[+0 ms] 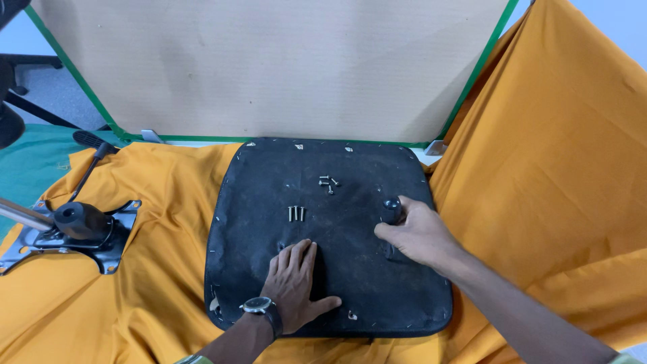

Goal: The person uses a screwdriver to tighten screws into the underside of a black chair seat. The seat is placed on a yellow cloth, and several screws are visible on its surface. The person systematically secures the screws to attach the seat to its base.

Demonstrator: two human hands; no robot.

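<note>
both hands rest inside the seat base's edges, screws just ahead.

Left hand lies flat, palm down, fingers together, thumb splayed, wristwatch on the wrist. Right hand is curled closed, forearm reaching in from lower right.

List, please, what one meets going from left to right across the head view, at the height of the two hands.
Metal chair mechanism with black knob → orange cloth → left hand, flat on the black seat base → three long screws → right hand, gripping a black tool handle.
</note>
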